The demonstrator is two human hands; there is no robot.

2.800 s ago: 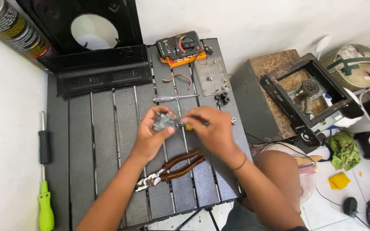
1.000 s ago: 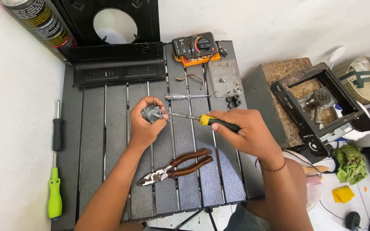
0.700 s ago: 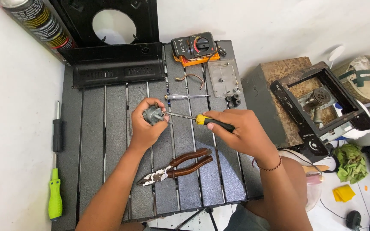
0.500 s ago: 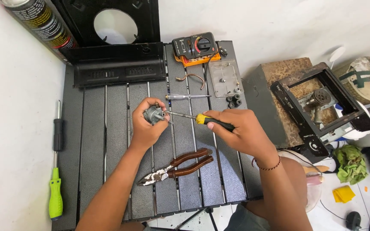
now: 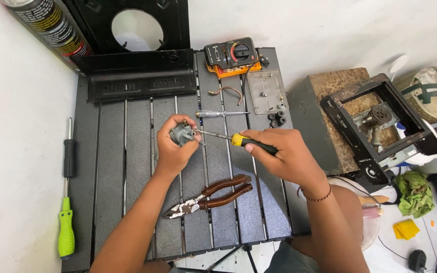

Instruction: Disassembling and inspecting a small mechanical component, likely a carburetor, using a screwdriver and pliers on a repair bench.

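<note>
1. the left hand [image 5: 174,151] is curled around a small grey metal motor part [image 5: 182,134], fingers wrapped tight under and beside it, holding it just above the black slatted table [image 5: 112,167], about mid-table.
2. the right hand [image 5: 283,154] grips a screwdriver with a yellow and black handle [image 5: 251,143], fingers closed on the handle; its thin shaft runs left and its tip meets the motor part.
3. brown-handled pliers [image 5: 208,196] lie on the table near the person, just below both hands, jaws pointing left.
4. a slim clear-handled screwdriver [image 5: 222,114] lies just beyond the hands; further off are a bent copper wire [image 5: 228,91], a clear plastic plate [image 5: 266,91] and a black and orange multimeter [image 5: 231,54].
5. at the far edge lies a black housing panel [image 5: 137,81].
6. left of the table, on the white floor, lie a black-handled screwdriver [image 5: 69,156] and a green-handled screwdriver [image 5: 66,233].
</note>
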